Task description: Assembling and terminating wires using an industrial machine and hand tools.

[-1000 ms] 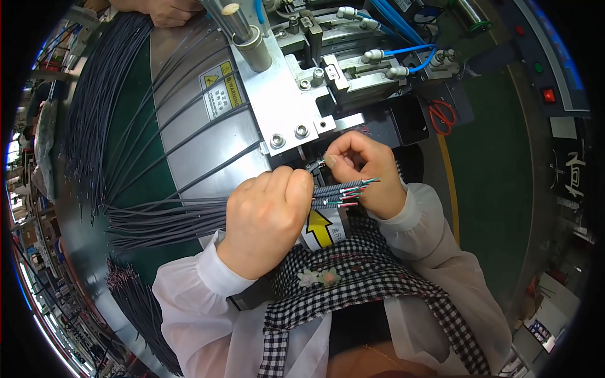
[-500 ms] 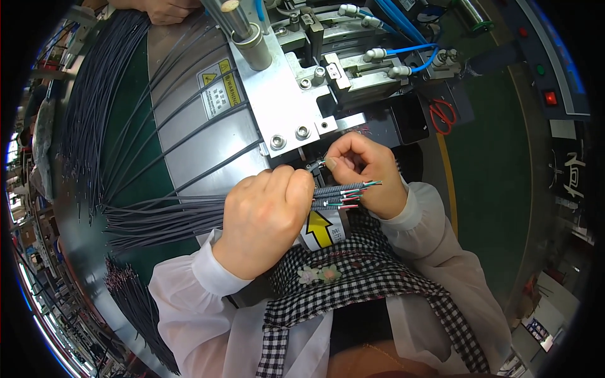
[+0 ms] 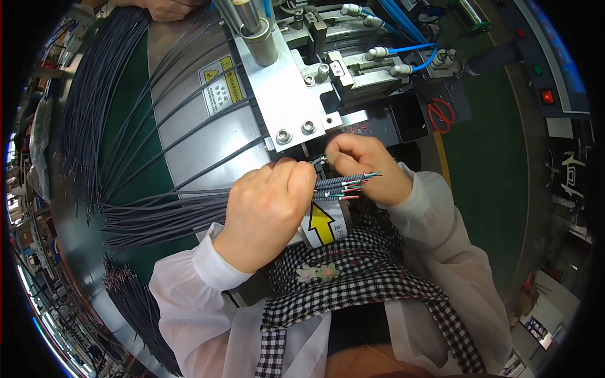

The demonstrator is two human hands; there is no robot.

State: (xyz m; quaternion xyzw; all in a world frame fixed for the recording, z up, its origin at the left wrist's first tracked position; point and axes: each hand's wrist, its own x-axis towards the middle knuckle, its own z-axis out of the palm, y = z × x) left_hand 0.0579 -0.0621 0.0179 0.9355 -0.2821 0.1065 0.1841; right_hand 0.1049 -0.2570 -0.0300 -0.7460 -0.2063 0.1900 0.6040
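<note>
My left hand (image 3: 268, 205) is closed around a bundle of dark grey cables (image 3: 340, 184) whose stripped ends show thin red, green and white wires pointing right. My right hand (image 3: 362, 167) sits just behind those ends and pinches one cable end (image 3: 320, 159) at the mouth of the grey metal machine (image 3: 287, 88). The cables trail left from my left fist across the metal plate. A yellow arrow sticker (image 3: 321, 223) lies right under the bundle.
Many more grey cables (image 3: 101, 120) fan over the green mat and the metal plate at the left. Red-handled scissors (image 3: 440, 113) lie at the right of the machine. Blue air hoses (image 3: 409, 47) run along its top. Another person's hand (image 3: 167, 7) shows at the top edge.
Both hands stay in nearly the same place. The bundle's stripped ends shifted slightly between my hands.
</note>
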